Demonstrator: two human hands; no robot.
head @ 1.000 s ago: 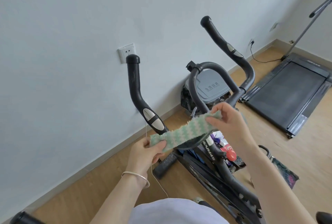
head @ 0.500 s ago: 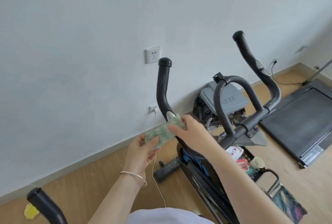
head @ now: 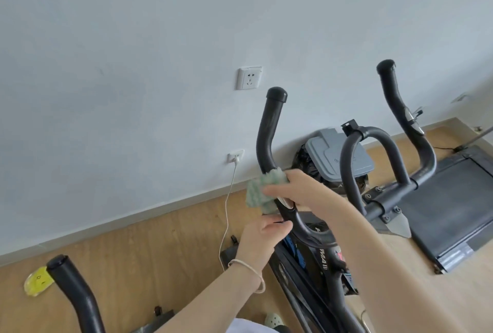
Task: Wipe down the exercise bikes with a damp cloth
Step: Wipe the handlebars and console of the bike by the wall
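Note:
A black exercise bike stands in front of me, with its left handlebar (head: 266, 130) rising by the wall and its right handlebar (head: 400, 114) further right. My right hand (head: 301, 188) presses a green-and-white cloth (head: 262, 190) against the left handlebar near its silver grip sensor. Just below, my left hand (head: 264, 236), with a thin bracelet on the wrist, closes around the same bar where it bends. The bike's lower frame (head: 317, 260) runs down between my arms.
A second bike's black handlebar (head: 72, 287) stands at the lower left beside a yellow object (head: 36, 280) on the wood floor. A treadmill (head: 453, 199) lies to the right. A grey-lidded bin (head: 338, 159) sits behind the bike. A white cable (head: 226, 215) hangs from a wall socket.
The cloth, stretched between both hands a second ago, is now bunched in my right hand on the left handlebar. My left hand let go of it and took the bar. The view swung left.

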